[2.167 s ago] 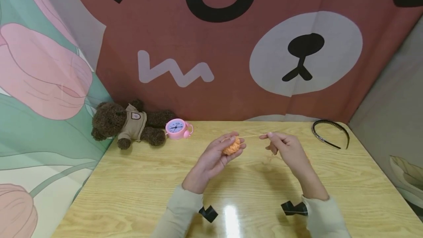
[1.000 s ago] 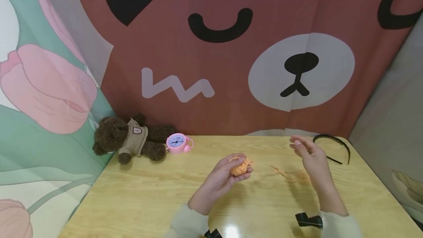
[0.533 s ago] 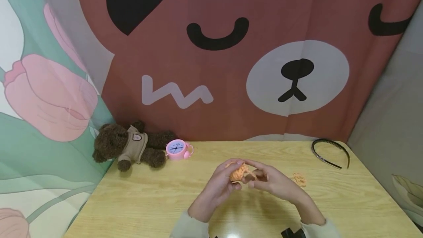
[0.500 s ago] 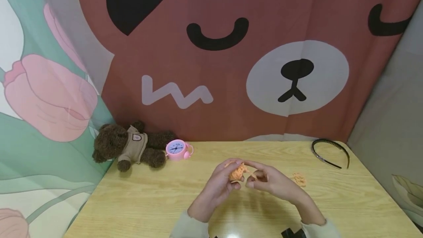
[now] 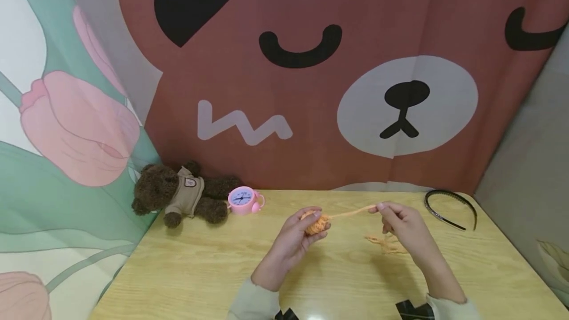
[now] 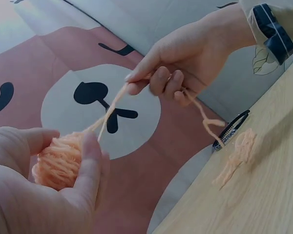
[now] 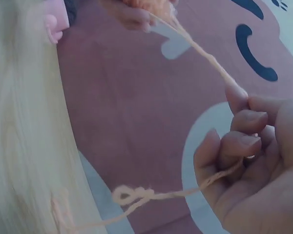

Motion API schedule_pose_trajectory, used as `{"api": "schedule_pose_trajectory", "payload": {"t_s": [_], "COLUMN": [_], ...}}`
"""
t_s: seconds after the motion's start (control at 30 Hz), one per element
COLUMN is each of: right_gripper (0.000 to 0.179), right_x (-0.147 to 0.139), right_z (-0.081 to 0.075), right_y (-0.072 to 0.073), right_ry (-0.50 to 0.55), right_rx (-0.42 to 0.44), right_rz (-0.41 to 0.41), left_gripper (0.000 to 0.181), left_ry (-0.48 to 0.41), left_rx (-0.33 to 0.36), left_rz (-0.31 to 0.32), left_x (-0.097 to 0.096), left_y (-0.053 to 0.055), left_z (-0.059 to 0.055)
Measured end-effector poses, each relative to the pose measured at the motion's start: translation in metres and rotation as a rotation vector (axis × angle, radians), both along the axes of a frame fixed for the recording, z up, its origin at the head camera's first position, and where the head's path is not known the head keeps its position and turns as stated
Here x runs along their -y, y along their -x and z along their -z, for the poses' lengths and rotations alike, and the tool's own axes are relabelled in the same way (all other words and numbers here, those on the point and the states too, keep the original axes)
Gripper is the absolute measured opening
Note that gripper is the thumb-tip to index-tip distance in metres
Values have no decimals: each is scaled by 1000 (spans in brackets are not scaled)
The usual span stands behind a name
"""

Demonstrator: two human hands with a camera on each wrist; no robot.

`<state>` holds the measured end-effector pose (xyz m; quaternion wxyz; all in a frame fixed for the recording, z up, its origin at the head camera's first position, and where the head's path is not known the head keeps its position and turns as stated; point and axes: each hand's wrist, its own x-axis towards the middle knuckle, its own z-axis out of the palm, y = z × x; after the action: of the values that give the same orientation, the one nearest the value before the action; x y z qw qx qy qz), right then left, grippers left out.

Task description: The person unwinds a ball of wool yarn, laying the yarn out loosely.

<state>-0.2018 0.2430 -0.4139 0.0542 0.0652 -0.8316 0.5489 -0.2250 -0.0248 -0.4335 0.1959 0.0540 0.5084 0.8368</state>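
While the left hand (image 5: 291,238) grips the ball (image 5: 314,224), the right hand (image 5: 405,228) pinches its strand (image 5: 353,212). A headband (image 5: 444,192) lies near the table's (image 5: 186,270) far right corner.

Table (image 5: 178,270): pale wood grain | back left: dark-brown teddy bear (image 5: 187,194) lying down, head to the left, beige shirt | just beside its feet: pink alarm clock (image 5: 242,198) | back right: black headband (image 5: 443,192) | behind: reddish-brown backdrop (image 5: 302,112), cartoon bear face | left: curtain (image 5: 80,127) with pink tulips
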Motion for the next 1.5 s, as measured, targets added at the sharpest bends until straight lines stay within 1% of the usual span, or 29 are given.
{"api": "schedule_pose_trajectory", "payload": {"t_s": [0.13,0.23,0.3,0.4,0.47,0.53,0.63,0.7,0.8,0.87,0.93,1.0,1.1,1.23,1.4,1.5], "right_gripper": [50,48,43,35,31,29,30,30,30,31,31,30,27,24,23,22], "right_x": [-11,-17,-21,-26,-29,-31,-34,-36,-40,-44,-47,-50,-55,-62,-68,-71], "right_z": [-3,-4,-5,-5,-5,-4,-3,-3,-2,-1,-1,-1,-2,-4,-5,-7], "right_y": [0,0,1,2,2,2,2,0,-1,-2,-2,-1,-1,-1,-2,-3], "right_ry": [-9,27,91,217,276,287,247,209,228,272,351,402,476,588,706,782], "right_rx": [-14,-21,-31,-42,-46,-30,-6,9,11,0,-12,-19,-16,-36,-60,-75], "right_rz": [121,213,275,348,359,345,318,323,341,346,361,383,447,517,550,574], "left_gripper": [36,36,35,32,30,28,27,26,22,20,20,18,15,14,15,16], "left_ry": [-3,9,22,29,29,18,-7,-32,-74,-95,-108,-121,-144,-177,-188,-168], "left_rx": [-4,10,7,3,-5,-3,-3,-7,-2,6,15,21,30,49,73,96], "left_rz": [5,-5,-15,-25,-27,-30,-51,-72,-105,-123,-137,-151,-179,-237,-305,-340], "left_x": [1,4,5,7,8,10,12,14,17,18,18,19,21,25,28,29], "left_y": [2,3,4,4,4,4,5,5,6,7,8,9,12,15,18,18], "left_z": [-2,-2,-3,-3,-3,-2,-1,-1,-1,-3,-5,-6,-7,-8,-9,-10]}}
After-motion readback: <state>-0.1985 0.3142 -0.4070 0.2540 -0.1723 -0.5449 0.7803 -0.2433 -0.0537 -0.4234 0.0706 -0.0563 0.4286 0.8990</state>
